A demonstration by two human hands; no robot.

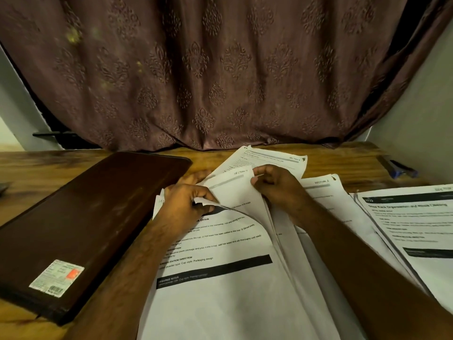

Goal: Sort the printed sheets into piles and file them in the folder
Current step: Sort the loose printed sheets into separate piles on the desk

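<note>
A stack of printed sheets (220, 278) lies on the wooden table in front of me. My left hand (183, 204) pinches the curled top-left corner of a lifted sheet (232, 192). My right hand (277, 187) pinches the same sheet's upper right edge near its "SECTION" heading. More sheets (274, 158) fan out behind the hands. A second pile (416, 229) with a dark header bar lies at the right. The dark brown folder (85, 217) lies closed at the left, with a label (57, 277) stuck on its near corner.
A brown patterned curtain (220, 69) hangs right behind the table (36, 168). A blue pen (402, 169) lies at the far right by the pale wall (416, 114). Bare wood shows between the folder and the curtain.
</note>
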